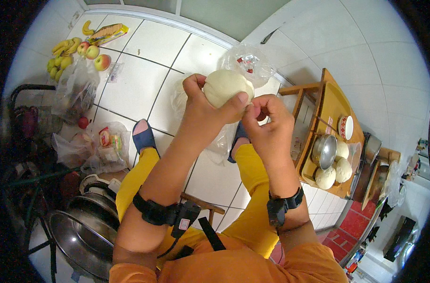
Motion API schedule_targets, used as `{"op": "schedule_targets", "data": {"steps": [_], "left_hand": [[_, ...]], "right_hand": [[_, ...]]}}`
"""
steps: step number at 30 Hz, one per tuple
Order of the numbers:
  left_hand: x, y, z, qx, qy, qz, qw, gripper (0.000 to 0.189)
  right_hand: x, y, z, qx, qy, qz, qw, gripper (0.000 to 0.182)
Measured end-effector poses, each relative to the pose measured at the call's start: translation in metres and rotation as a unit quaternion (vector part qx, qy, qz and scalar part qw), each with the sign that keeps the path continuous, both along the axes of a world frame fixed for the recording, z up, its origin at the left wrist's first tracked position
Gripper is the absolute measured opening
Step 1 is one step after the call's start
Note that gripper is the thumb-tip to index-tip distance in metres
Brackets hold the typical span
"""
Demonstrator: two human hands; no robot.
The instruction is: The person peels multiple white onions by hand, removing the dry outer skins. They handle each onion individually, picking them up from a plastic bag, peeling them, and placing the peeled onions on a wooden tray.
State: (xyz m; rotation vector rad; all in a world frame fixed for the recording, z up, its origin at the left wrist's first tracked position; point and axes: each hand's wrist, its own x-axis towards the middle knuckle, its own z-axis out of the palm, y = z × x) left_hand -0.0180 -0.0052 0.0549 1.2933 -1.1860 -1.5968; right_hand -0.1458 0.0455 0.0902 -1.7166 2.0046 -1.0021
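Note:
A pale, round, dough-like bun [224,86] is raised above the floor in front of me; whether it is raw or cooked I cannot tell. My left hand [209,106] cups it from below, fingers at its left side and thumb across its front. At its lower right edge, the thumb and forefinger of my right hand [269,118] are pinched together on its rim. A split or loose flap shows along the bun's right side. To the right, three similar pale buns [343,169] rest on a yellow tray [333,97], beside a tilted steel bowl [324,151].
The tray sits on a wooden stand [323,79], with a red-patterned bowl [346,127]. Clear plastic bags [248,65] lie on the tiled floor. Apples [102,62], bananas [68,46] and a snack pack [107,33] are at far left. Steel basins [82,244] stand near my left arm.

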Motion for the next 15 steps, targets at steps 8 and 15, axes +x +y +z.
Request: {"op": "schedule_targets", "data": {"steps": [8, 15], "left_hand": [[0.007, -0.004, 0.006, 0.164, 0.157, 0.002, 0.974, 0.087], [0.004, -0.001, 0.005, 0.16, 0.168, 0.021, 0.972, 0.082]], "right_hand": [[-0.031, -0.008, 0.003, -0.041, -0.675, 0.037, 0.736, 0.006], [-0.019, 0.0, -0.014, -0.089, -0.146, 0.028, 0.985, 0.007]]}}
